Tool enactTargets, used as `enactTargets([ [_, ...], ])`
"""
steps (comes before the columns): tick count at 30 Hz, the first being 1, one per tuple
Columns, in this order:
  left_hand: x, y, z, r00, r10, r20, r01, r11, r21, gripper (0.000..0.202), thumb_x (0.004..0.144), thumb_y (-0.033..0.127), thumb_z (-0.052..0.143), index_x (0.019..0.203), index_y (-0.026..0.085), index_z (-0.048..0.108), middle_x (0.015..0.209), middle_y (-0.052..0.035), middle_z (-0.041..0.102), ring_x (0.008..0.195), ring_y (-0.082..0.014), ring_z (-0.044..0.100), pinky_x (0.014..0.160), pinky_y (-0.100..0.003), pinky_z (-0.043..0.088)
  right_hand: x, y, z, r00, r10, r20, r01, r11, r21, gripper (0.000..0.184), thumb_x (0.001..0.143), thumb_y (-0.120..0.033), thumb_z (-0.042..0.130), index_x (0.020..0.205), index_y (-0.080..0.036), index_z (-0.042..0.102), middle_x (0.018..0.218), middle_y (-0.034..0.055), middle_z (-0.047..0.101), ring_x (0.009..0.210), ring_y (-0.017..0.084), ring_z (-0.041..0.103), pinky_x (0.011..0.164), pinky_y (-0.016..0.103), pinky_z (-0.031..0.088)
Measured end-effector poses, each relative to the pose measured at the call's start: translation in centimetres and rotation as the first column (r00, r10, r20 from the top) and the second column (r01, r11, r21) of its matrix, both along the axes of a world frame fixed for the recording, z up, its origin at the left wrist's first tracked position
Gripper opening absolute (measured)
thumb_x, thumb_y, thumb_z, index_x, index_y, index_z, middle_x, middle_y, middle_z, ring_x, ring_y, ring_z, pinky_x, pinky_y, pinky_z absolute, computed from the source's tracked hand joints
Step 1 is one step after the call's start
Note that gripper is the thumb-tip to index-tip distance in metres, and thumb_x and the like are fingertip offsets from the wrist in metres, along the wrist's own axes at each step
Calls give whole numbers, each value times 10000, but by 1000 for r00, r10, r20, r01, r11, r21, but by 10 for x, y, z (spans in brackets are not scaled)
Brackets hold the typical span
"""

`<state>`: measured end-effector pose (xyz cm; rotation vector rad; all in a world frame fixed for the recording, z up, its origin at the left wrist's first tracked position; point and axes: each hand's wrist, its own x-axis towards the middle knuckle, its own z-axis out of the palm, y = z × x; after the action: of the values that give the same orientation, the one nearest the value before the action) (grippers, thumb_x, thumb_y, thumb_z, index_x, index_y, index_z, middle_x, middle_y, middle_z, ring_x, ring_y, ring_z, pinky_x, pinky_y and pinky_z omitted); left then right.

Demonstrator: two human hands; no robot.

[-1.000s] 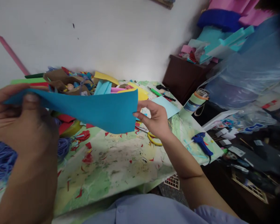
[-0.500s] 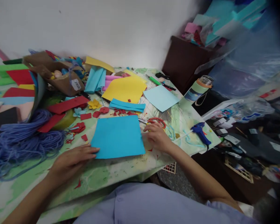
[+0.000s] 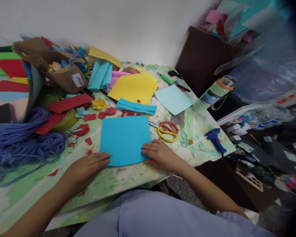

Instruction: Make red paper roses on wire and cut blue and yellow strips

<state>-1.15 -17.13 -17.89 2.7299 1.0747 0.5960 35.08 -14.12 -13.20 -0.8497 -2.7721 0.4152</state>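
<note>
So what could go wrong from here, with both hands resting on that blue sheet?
The blue glue gun lies near the table's edge, so a stray arm might knock it off. The yellow-handled scissors lie just beyond the right hand, their blades close to the blue craft sheet, so sliding the sheet that way could possibly nick it or catch a finger.

Soft, even indoor light fills the view, fairly bright on the wall [image 3: 88, 23], with no clear source and only faint shadows beneath the left hand [image 3: 85, 171] and right hand [image 3: 160, 155]. Right of the hands, a plastic bag [image 3: 263, 65] smears into blur with pale glare, the far edge darkens, and wide-angle distortion bends the outer parts.
</note>
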Motion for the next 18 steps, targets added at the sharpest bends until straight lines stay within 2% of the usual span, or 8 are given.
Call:
enactTargets([
  [2, 4, -3, 4, 996, 84, -1, -83, 994, -73, 291, 953, 285, 477, 1137, 294, 702, 1163, -22, 741, 1099, -163, 679, 973, -294, 521, 0, 0, -1, 999, -9, -35, 10, 1000, 26, 245, 990, -298, 490, 1035, -172, 696, 1111, 113, 735, 1047, 200, 651, 911, 365, 403],
  [5, 12, -6, 14, 978, 206, 16, -199, 961, -194, 316, 951, 401, 459, 1056, 278, 731, 1068, -36, 767, 1027, -193, 705, 959, -329, 534, -2, -2, -3, 992, -95, -88, 96, 995, 9, 270, 990, -273, 476, 884, -165, 699, 918, 84, 747, 865, 182, 656, 819, 331, 403],
  [7, 19, -5, 23, 955, 294, 38, -272, 921, -279, 356, 945, 457, 441, 1020, 266, 732, 1044, -34, 771, 994, -205, 710, 946, -338, 537, -4, -2, -4, 976, -188, -111, 186, 982, -31, 294, 991, -273, 465, 836, -159, 688, 812, 69, 724, 786, 177, 632, 777, 316, 392],
  [10, 30, 0, 36, 894, 448, 23, -406, 831, -381, 378, 928, 489, 446, 959, 236, 724, 981, -25, 772, 911, -205, 710, 863, -312, 546, -11, 0, -2, 933, -346, -100, 337, 936, -98, 340, 996, -286, 457, 745, -165, 651, 695, 44, 669, 686, 164, 577, 712, 293, 363],
  [14, 42, 11, 48, 820, 569, -58, -530, 718, -452, 365, 916, 486, 453, 850, 217, 691, 829, 0, 737, 777, -193, 668, 717, -289, 501, -20, 8, -2, 873, -485, -48, 478, 871, -115, 324, 988, -299, 486, 722, -172, 620, 693, 37, 660, 652, 161, 551, 661, 288, 315],
  [18, 44, 18, 46, 768, 635, -83, -592, 654, -470, 354, 900, 501, 468, 859, 220, 681, 797, 3, 714, 738, -188, 641, 684, -292, 459, -25, 18, -6, 847, -532, 2, 529, 841, -112, 294, 988, -331, 508, 775, -173, 634, 754, 42, 688, 677, 166, 569, 642, 288, 289],
])
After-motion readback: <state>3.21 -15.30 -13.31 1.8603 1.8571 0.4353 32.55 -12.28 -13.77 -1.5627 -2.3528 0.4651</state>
